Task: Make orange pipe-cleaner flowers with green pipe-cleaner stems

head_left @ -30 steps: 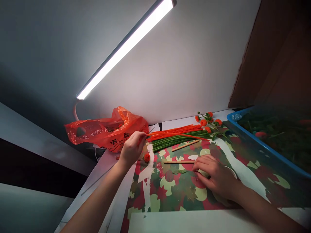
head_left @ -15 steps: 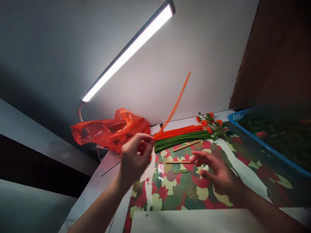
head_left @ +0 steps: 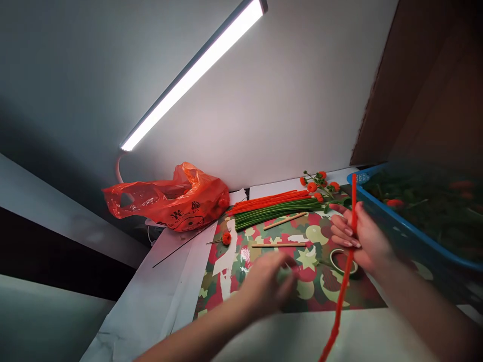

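My right hand (head_left: 366,236) is closed on an orange-red pipe cleaner (head_left: 341,296), which stands up past the fingers and hangs down toward the table's front edge. Over the middle of the patterned sheet, my left hand (head_left: 269,281) is smeared by motion with its fingers curled; whether it holds anything is unclear. Behind it lie two thin wooden sticks (head_left: 279,245). Farther back are a bundle of orange-red pipe cleaners (head_left: 269,201) and a bundle of green pipe cleaners (head_left: 275,213). A ring-shaped roll of tape (head_left: 334,259) lies beside my right hand.
A red plastic bag (head_left: 169,201) sits at the back left. Near the sheet's left side is a small orange flower (head_left: 226,238) on a wire. A branch of orange flowers (head_left: 312,187) lies at the back, beside a blue basket (head_left: 411,218) of greenery. A lit lamp (head_left: 196,75) hangs above.
The orange-red pipe cleaner has passed from my left hand to my right, which is now closed and higher. My left hand has moved right and down over the sheet.
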`<state>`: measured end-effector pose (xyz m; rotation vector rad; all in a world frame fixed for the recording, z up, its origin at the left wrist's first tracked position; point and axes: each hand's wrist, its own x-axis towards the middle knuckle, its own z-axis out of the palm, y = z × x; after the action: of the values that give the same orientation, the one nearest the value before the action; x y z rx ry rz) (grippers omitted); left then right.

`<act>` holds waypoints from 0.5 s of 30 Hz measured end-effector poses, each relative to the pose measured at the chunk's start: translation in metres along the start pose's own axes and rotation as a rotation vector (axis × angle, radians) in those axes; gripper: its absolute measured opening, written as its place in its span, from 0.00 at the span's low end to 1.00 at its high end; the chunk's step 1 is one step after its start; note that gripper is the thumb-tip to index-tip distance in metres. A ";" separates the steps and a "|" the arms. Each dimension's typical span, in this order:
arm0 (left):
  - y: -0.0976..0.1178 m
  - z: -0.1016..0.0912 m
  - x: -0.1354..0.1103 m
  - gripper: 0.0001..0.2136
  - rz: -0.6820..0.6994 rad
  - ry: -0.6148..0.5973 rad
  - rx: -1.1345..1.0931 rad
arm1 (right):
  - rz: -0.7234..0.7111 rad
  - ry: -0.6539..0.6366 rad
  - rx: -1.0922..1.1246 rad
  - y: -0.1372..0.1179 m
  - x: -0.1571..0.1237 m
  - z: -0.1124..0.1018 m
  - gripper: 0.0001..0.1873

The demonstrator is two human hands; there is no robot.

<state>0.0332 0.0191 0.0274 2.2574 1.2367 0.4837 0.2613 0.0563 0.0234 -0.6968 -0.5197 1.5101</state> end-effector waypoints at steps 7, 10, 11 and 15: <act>-0.062 -0.018 0.081 0.03 -0.138 0.162 0.180 | -0.157 0.080 -0.202 0.002 0.010 -0.006 0.14; -0.065 -0.016 0.091 0.03 -0.188 0.182 0.092 | -0.185 0.088 -0.270 0.007 0.012 -0.008 0.15; -0.064 -0.016 0.092 0.04 -0.204 0.194 0.048 | -0.192 0.091 -0.295 0.009 0.012 -0.008 0.15; -0.056 -0.017 0.082 0.07 -0.252 0.216 -0.214 | -0.207 0.062 -0.468 0.016 0.002 -0.001 0.14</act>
<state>0.0293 0.1185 0.0129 1.8780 1.4755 0.7388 0.2510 0.0575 0.0111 -1.0133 -0.8844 1.1763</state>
